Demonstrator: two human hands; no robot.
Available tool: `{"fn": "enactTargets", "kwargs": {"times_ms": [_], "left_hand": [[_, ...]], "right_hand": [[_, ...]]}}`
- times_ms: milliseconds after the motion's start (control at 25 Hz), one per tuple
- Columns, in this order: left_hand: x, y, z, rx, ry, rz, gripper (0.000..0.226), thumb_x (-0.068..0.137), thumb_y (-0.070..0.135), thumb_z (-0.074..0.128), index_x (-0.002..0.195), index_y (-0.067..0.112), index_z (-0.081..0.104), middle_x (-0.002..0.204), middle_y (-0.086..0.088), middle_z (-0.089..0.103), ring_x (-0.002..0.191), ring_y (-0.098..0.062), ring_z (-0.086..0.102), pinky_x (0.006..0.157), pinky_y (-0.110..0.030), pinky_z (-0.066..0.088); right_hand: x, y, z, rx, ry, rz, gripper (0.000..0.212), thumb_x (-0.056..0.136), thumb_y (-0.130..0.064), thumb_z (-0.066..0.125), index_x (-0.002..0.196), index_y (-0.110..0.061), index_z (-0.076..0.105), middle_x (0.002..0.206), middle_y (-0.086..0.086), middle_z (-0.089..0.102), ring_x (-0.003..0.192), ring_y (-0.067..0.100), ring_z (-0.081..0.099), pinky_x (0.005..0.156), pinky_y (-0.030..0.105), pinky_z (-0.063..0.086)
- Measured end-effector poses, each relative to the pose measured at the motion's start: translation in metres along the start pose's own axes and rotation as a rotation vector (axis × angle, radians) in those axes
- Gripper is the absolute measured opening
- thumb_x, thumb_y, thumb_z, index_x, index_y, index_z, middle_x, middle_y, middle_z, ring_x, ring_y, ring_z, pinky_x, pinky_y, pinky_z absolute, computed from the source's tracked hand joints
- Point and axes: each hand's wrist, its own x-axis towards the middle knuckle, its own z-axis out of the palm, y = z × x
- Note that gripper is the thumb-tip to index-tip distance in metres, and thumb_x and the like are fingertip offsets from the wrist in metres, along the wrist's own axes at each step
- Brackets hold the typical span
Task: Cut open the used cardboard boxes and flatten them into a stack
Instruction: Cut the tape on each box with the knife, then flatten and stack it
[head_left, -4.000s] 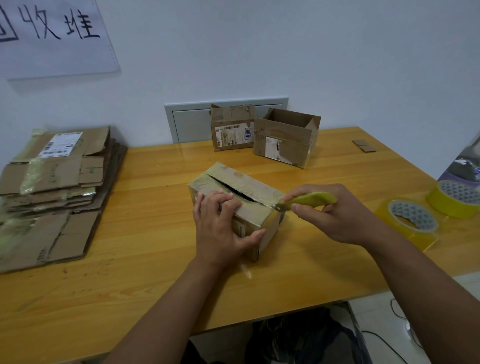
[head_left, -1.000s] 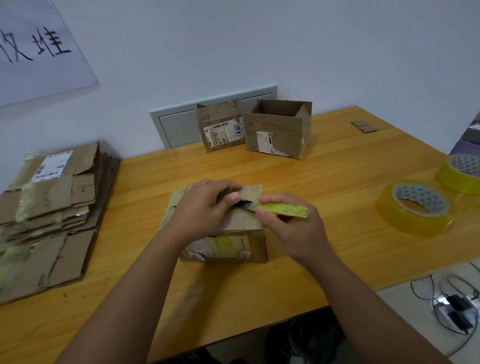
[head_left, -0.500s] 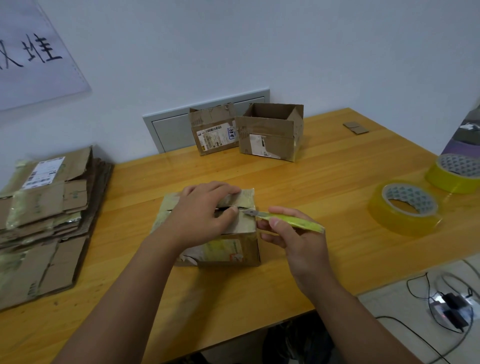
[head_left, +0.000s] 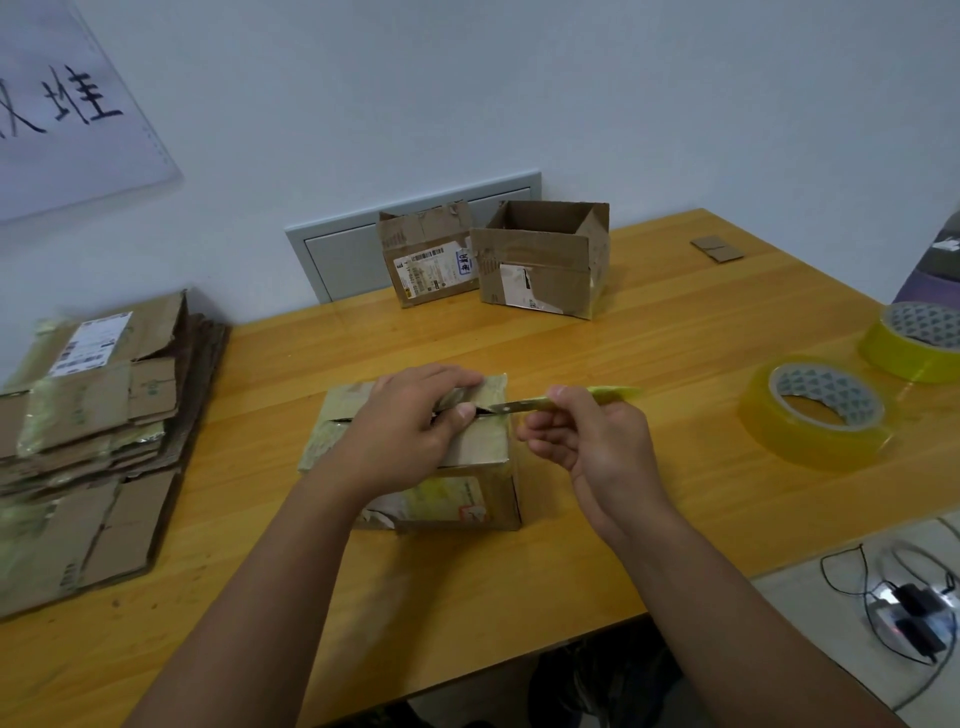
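Note:
A small taped cardboard box (head_left: 467, 493) sits mid-table with a dark slit along its top seam. My left hand (head_left: 410, 421) presses flat on the box's top flaps, thumb beside the slit. My right hand (head_left: 587, 441) grips a yellow-green utility knife (head_left: 566, 400), its metal blade pointing left into the seam at the box's right end. A stack of flattened boxes (head_left: 88, 431) lies at the table's left edge. Two more boxes stand at the back: a taped one (head_left: 426, 260) and an open-topped one (head_left: 545, 260).
Two rolls of yellowish tape (head_left: 815, 415) (head_left: 919, 343) lie on the right of the wooden table (head_left: 623, 338). Small cardboard scraps (head_left: 717, 249) rest at the far right corner. Cables and a charger (head_left: 904, 608) lie on the floor below right. A paper sign (head_left: 67, 104) hangs on the wall.
The box was turned since four seconds ago. In the last second my right hand drew the knife rightward along the top seam; my left hand stayed pressed on the flaps.

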Motion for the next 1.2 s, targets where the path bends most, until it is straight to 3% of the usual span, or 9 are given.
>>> {"fn": "enactTargets", "kwargs": {"times_ms": [120,200,280,480,680,880,1200], "left_hand": [[-0.001,-0.001,0.003,0.04,0.015,0.005,0.033,0.101,0.029,0.048,0.133,0.031,0.055,0.135,0.016,0.054,0.13,-0.008,0.042,0.105,-0.03,0.022],[-0.001,-0.002,0.004,0.052,0.021,0.004,0.032,0.101,0.03,0.047,0.132,0.033,0.054,0.135,0.018,0.054,0.128,-0.006,0.042,0.102,-0.027,0.019],[-0.001,-0.003,0.004,0.053,0.03,-0.001,0.031,0.102,0.03,0.046,0.132,0.034,0.054,0.134,0.018,0.055,0.126,-0.005,0.043,0.1,-0.027,0.018],[-0.002,-0.001,0.006,0.062,0.052,-0.001,0.029,0.102,0.032,0.044,0.129,0.036,0.054,0.132,0.019,0.056,0.122,-0.004,0.044,0.098,-0.027,0.017],[-0.002,-0.002,0.006,0.065,0.066,0.006,0.028,0.102,0.033,0.044,0.128,0.037,0.055,0.131,0.02,0.056,0.119,-0.001,0.043,0.095,-0.025,0.017],[-0.002,-0.003,0.007,0.071,0.078,0.025,0.028,0.103,0.033,0.043,0.128,0.036,0.056,0.13,0.019,0.057,0.113,0.003,0.039,0.091,-0.025,0.017],[-0.001,-0.004,0.009,0.091,0.094,0.044,0.028,0.102,0.034,0.043,0.127,0.036,0.056,0.128,0.019,0.058,0.114,0.001,0.044,0.091,-0.025,0.018]], "right_hand": [[0.003,-0.004,-0.017,0.068,0.124,0.019,0.023,0.091,-0.007,0.058,0.072,-0.007,0.071,0.065,0.01,0.067,0.061,0.021,0.067,0.05,0.024,0.053],[0.004,-0.008,-0.026,0.129,0.044,0.027,0.013,0.092,-0.003,0.05,0.095,-0.005,0.063,0.064,0.009,0.064,0.061,0.02,0.064,0.052,0.026,0.052],[0.005,-0.01,-0.028,0.128,-0.087,0.035,0.017,0.091,0.002,0.045,0.102,-0.008,0.053,0.063,0.01,0.063,0.059,0.02,0.062,0.051,0.027,0.05],[0.011,-0.01,-0.014,0.02,-0.213,0.051,0.013,0.091,0.003,0.05,0.094,-0.005,0.059,0.061,0.008,0.061,0.054,0.015,0.056,0.048,0.023,0.045],[0.015,-0.001,-0.005,0.019,-0.146,0.097,0.011,0.092,-0.001,0.051,0.091,-0.004,0.061,0.059,0.008,0.063,0.052,0.014,0.057,0.047,0.021,0.046],[0.029,0.001,0.005,-0.07,-0.004,0.108,0.013,0.089,-0.006,0.05,0.09,-0.006,0.062,0.049,-0.001,0.053,0.045,0.009,0.048,0.041,0.021,0.037],[0.059,-0.005,0.015,-0.28,-0.109,0.088,0.014,0.087,-0.013,0.054,0.095,-0.003,0.058,0.049,-0.004,0.046,0.041,0.008,0.04,0.039,0.021,0.031]]}}
